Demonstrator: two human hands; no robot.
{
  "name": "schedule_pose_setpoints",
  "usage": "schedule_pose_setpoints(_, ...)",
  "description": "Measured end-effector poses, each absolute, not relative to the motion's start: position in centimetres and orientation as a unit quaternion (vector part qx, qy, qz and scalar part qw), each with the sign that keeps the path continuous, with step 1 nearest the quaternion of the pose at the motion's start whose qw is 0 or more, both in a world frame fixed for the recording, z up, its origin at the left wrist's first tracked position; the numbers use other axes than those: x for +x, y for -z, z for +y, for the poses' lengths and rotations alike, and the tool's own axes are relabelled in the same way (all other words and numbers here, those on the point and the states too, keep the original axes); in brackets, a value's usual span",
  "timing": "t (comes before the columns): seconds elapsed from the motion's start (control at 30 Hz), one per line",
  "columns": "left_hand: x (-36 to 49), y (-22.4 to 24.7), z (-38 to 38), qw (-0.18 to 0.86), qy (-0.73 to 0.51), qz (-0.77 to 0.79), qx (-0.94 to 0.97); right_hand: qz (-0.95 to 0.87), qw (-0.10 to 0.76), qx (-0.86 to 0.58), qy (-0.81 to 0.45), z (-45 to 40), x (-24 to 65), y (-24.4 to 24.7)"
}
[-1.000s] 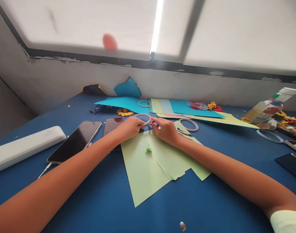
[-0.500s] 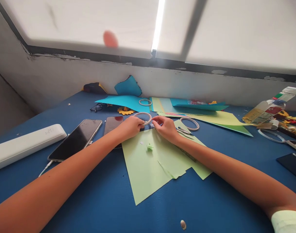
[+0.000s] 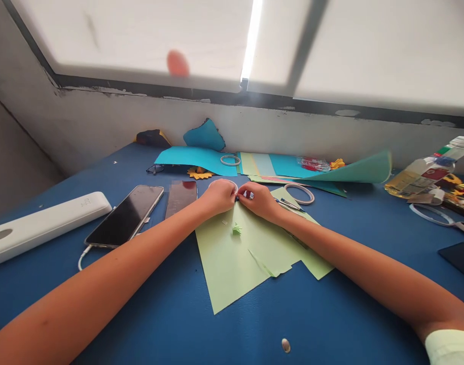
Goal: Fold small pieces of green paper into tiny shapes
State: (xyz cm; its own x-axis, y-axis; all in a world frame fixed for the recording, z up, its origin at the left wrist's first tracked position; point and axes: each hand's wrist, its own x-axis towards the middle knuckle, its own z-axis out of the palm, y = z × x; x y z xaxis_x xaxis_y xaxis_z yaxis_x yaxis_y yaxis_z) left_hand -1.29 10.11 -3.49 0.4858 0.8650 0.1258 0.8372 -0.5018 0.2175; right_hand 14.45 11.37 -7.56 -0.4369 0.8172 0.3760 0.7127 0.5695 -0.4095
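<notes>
My left hand is closed round a narrow roll of tape, most of which it hides. Against it, my right hand is pinched, its thumb and fingertips meeting the left fingers; whatever small thing they grip is hidden. Both hands are over the far edge of a pale green paper sheet. On that sheet lies a small, fringed green paper piece, with a thin curled strip nearer me. Scissors lie partly behind my right hand, and another tape roll is beyond them.
Two phones and a white power bank lie left. Blue paper holding a tape roll is at the back, beside curled green paper. A tilted bottle stands right; a small shell-like object lies in front.
My hands have come together, with the left turning over the tape roll and covering most of it. At the back right, the green paper's edge has curled upward.
</notes>
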Motion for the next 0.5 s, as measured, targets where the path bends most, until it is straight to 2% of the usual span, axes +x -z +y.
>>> schedule_pose_setpoints(0.27,-1.27,3.77,10.26,0.071,-0.113,0.518,0.845,-0.809,0.359,-0.464,-0.01,10.82,14.27,7.49)
schedule_pose_setpoints(0.5,-1.08,4.4,10.21,0.066,-0.124,0.529,0.837,-0.818,0.374,-0.437,0.017,10.45,14.19,7.76)
